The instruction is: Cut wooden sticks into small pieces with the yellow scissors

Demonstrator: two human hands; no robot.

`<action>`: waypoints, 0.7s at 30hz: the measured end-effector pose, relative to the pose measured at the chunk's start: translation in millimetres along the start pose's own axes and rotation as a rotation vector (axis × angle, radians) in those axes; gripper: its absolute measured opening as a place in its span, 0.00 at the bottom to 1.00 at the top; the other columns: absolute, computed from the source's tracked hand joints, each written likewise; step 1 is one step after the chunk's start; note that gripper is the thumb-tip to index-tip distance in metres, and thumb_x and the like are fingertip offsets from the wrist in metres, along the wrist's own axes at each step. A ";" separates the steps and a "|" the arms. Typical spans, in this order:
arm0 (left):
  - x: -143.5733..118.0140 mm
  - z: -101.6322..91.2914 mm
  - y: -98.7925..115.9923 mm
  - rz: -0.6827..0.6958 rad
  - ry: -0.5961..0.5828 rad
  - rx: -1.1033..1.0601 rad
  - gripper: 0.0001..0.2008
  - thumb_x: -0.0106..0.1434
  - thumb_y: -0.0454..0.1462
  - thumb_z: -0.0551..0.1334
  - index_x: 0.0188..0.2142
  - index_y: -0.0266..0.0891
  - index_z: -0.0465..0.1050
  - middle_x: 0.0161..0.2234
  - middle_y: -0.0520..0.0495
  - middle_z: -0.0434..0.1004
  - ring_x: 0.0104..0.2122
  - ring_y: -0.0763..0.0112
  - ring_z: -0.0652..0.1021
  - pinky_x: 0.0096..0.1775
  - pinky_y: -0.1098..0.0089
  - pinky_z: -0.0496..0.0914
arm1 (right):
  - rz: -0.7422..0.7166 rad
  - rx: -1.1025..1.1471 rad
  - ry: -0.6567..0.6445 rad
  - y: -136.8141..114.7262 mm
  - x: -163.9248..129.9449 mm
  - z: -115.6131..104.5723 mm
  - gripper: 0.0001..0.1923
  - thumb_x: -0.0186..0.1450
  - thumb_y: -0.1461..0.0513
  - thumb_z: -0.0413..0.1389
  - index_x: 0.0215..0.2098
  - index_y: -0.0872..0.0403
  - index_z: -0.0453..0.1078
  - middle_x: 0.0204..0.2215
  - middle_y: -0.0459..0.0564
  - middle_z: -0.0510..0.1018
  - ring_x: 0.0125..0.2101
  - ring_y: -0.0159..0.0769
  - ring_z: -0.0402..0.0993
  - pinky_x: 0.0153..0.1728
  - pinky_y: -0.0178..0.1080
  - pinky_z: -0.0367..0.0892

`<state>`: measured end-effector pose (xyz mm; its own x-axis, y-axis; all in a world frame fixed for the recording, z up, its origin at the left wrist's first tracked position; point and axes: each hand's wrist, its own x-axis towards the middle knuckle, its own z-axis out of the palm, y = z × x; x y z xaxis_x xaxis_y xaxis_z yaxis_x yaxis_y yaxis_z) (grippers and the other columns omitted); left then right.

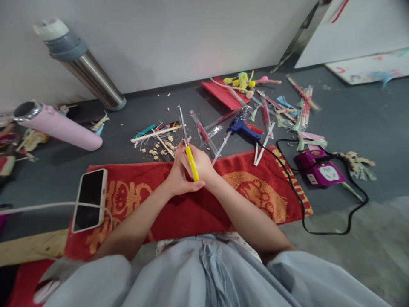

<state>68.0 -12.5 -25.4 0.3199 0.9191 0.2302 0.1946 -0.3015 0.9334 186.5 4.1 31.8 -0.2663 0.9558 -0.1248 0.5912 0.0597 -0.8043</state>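
My two hands are pressed together over the front half of the red towel (179,217). A pair of scissors (191,163) with a yellow handle and long silver blades stands out of them, pointing away from me. The handle lies against my right hand (203,164), whose fingers are closed. My left hand (177,179) is closed against it from the left, its thumb stretched under the handle's end; whatever sits in its palm is hidden. Just beyond my hands lie thin wooden sticks (156,134) and small cut wood bits (153,152).
A blue glue gun (244,128) lies right of centre, its black cord near a purple power adapter (319,168). Wrapped sticks (306,106), a red packet (223,94) and yellow pom-poms (243,80) lie behind. Left are a phone (90,200), pink tumbler (60,128) and steel flask (92,76).
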 end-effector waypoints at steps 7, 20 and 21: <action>0.2 0.3 -1.3 0.005 -0.001 -0.009 0.59 0.37 0.57 0.70 0.63 0.42 0.45 0.66 0.37 0.39 0.67 0.48 0.35 0.66 0.48 0.40 | 0.001 -0.004 0.001 -0.2 -0.2 -0.2 0.16 0.66 0.51 0.44 0.38 0.53 0.66 0.34 0.53 0.79 0.34 0.42 0.75 0.34 0.39 0.65; -0.3 0.3 -2.6 0.006 0.013 -0.005 0.60 0.35 0.58 0.71 0.63 0.42 0.46 0.66 0.37 0.42 0.67 0.48 0.38 0.66 0.49 0.43 | 0.007 0.002 -0.010 -0.3 -0.5 -0.7 0.15 0.65 0.52 0.45 0.38 0.53 0.66 0.35 0.53 0.78 0.35 0.44 0.76 0.35 0.40 0.65; -0.2 0.4 -2.5 0.008 0.017 -0.005 0.60 0.35 0.58 0.71 0.63 0.42 0.47 0.65 0.37 0.43 0.67 0.48 0.39 0.65 0.49 0.43 | 0.005 -0.002 -0.009 -0.2 -0.4 -0.7 0.15 0.65 0.52 0.44 0.38 0.53 0.66 0.35 0.52 0.78 0.35 0.43 0.76 0.35 0.40 0.65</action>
<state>67.8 -12.0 -27.9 0.3058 0.9208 0.2422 0.1875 -0.3077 0.9328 186.9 3.9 32.5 -0.2696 0.9536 -0.1342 0.5945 0.0552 -0.8022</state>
